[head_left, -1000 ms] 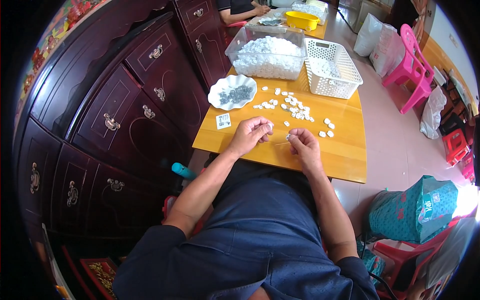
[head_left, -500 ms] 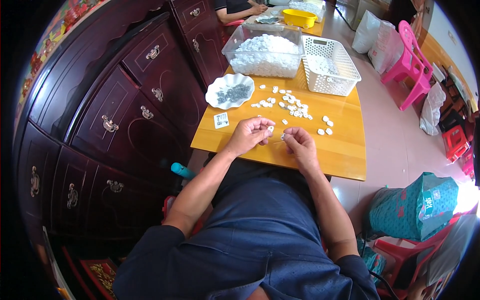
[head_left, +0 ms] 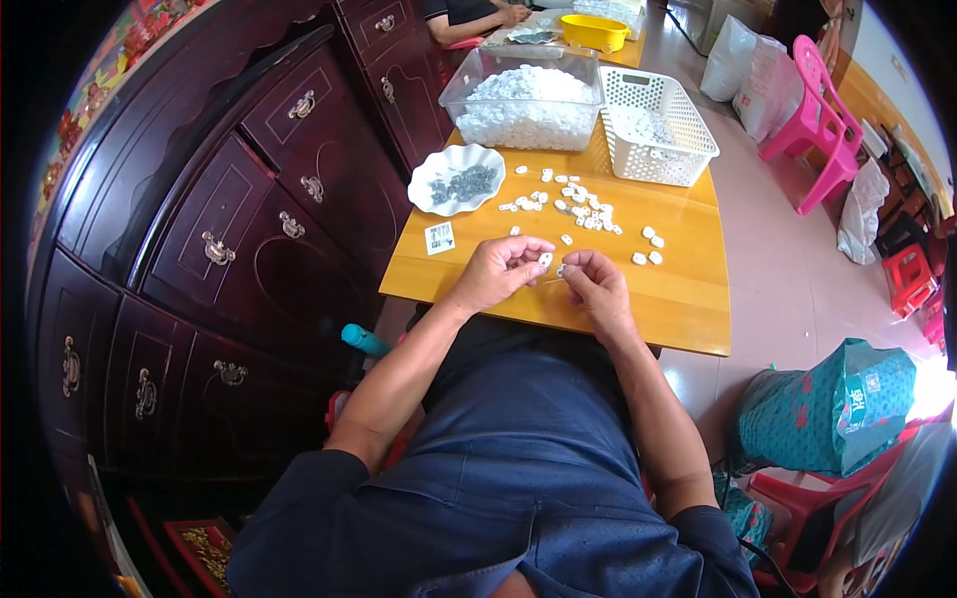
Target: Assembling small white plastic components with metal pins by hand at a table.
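Above the near edge of the wooden table (head_left: pixel 658 309), my two hands work close together. My left hand (head_left: pixel 493 274) is closed, thumb and fingers pinching a small white plastic piece (head_left: pixel 545 259) with dark holes. Just to its right, my right hand (head_left: pixel 601 287) is closed in a pinch on another small whitish piece (head_left: pixel 561 270), partly hidden by the fingers. A thin pale sliver sticks out leftward below those fingertips; I cannot make out what it is. Beyond my hands lie several loose white pieces (head_left: pixel 591 213). A scalloped white dish (head_left: pixel 424 189) of small dark grey parts (head_left: pixel 465 185) stands at the left.
A clear bin (head_left: pixel 464 112) heaped with white pieces and a white perforated basket (head_left: pixel 683 171) stand at the table's far side. A small printed card (head_left: pixel 439 237) lies left. Dark cabinets (head_left: pixel 239 199) line the left; a teal bag (head_left: pixel 827 409) stands right. Another person's hands (head_left: pixel 513 15) show beyond.
My left hand has shifted slightly right, bringing its white piece nearer my right fingertips. Both hands keep their pinch. The view has tilted very slightly.
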`<action>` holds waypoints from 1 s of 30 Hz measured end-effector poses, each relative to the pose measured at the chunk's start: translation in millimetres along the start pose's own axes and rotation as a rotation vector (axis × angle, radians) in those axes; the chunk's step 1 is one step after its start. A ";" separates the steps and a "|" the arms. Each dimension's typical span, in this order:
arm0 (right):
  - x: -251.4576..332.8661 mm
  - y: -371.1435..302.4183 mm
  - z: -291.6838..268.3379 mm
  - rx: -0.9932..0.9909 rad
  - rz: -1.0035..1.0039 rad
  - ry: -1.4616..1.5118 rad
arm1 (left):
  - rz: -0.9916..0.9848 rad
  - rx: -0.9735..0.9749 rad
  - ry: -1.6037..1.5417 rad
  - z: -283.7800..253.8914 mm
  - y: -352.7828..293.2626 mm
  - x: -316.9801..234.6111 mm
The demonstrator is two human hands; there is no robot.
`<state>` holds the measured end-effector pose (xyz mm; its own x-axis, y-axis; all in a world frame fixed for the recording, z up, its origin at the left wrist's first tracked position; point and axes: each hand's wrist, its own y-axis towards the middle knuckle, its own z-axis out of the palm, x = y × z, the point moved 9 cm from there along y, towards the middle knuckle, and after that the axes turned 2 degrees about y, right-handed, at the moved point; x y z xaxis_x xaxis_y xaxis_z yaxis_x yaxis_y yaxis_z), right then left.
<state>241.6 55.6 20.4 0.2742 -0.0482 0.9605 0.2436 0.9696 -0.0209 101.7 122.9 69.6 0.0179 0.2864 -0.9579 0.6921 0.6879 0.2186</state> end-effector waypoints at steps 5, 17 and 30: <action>-0.1 -0.4 1.3 -0.002 -0.002 -0.016 | -0.013 0.014 0.031 1.6 -0.4 1.6; 0.0 1.1 2.6 0.031 -0.006 -0.018 | 0.006 0.022 0.044 2.9 -0.1 0.1; -2.4 1.8 2.5 0.048 -0.002 -0.032 | -0.002 0.016 0.050 1.5 -0.3 3.8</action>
<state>239.1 58.1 18.7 0.2435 -0.0433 0.9689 0.1990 0.9800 -0.0062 102.7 122.7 65.6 -0.0190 0.3185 -0.9477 0.7034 0.6779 0.2137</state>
